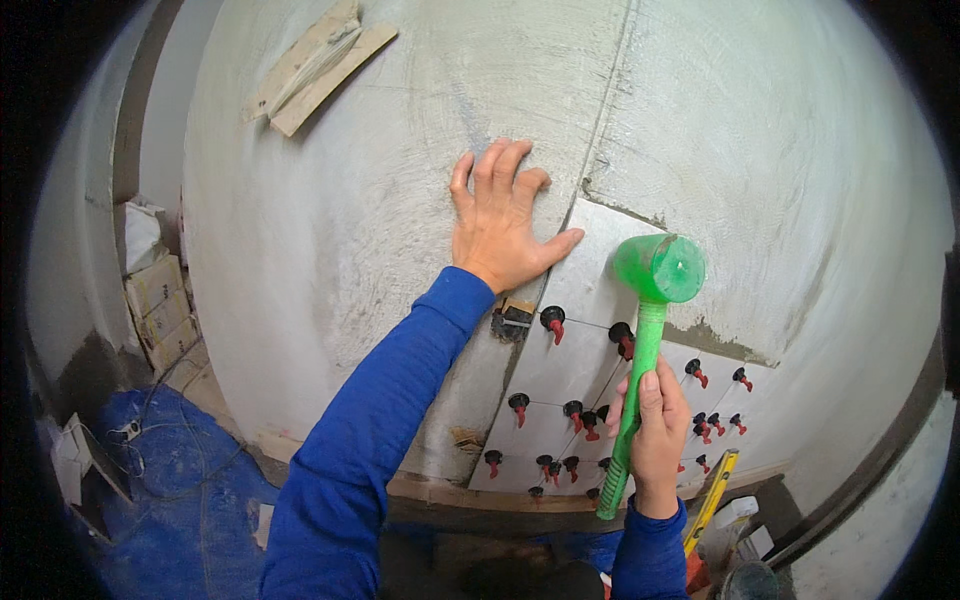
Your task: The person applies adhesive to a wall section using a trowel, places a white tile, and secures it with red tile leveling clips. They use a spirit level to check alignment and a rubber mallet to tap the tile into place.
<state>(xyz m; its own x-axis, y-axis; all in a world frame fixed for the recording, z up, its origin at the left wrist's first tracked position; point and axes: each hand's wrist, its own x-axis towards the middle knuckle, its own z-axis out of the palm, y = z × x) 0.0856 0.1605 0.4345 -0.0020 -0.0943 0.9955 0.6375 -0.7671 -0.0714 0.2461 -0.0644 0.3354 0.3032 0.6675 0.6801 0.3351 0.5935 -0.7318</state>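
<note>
My right hand [660, 430] is wrapped round the handle of a green rubber mallet [645, 330], its head up over the top tile. Spread fingers of my left hand [503, 210] rest against the grey wall, the thumb reaching the left edge of that pale tile [595, 250]. Below it, more light tiles [545, 370] cover the lower wall. Black-and-red tile levelling clips [553, 322] stick out along their joints. An electrical box [513, 320] sits in the wall under my left wrist.
Two wooden pieces [335, 80] are fixed to the wall at the upper left. A yellow spirit level [712, 500] leans at the lower right beside a bucket [750, 582]. Stacked boxes [160, 305] stand at the left, near cables on a blue floor sheet [190, 500].
</note>
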